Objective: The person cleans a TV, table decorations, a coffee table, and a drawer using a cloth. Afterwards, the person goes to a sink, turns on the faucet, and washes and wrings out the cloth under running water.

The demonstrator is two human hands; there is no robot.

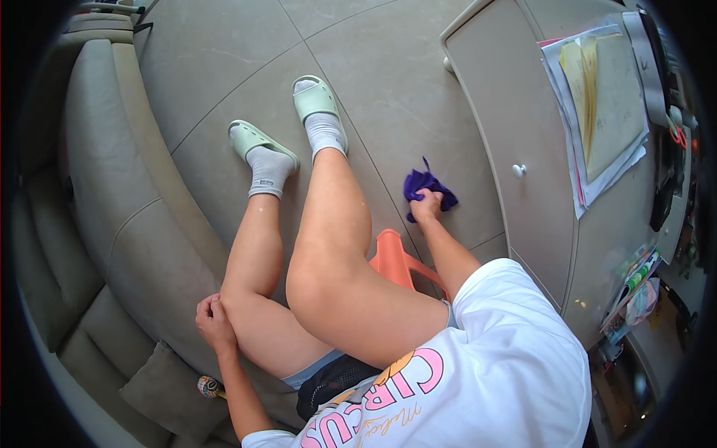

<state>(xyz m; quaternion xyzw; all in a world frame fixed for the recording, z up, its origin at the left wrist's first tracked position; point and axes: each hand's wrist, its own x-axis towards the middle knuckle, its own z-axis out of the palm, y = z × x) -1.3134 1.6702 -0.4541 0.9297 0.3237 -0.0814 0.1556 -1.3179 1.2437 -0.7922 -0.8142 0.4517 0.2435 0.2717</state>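
Observation:
A bunched purple cloth [427, 187] hangs over the tiled floor, and my right hand [426, 205] is closed on its near side. My left hand [213, 322] rests against the outer side of my left knee, beside the grey sofa [149, 194]; its fingers are bent, and whether anything is under them cannot be seen. Below my right forearm stands an orange plastic stool [392, 257], partly hidden by my thigh. My feet, in grey socks and pale green slippers [315, 99], are on the floor.
At the right is a pale cabinet [489, 97] with a white knob [519, 170]. On it lie papers [609, 112], with red-handled scissors [678, 135] and other items at its far edge. A sofa cushion [168, 392] and a colourful round object [208, 386] are at lower left.

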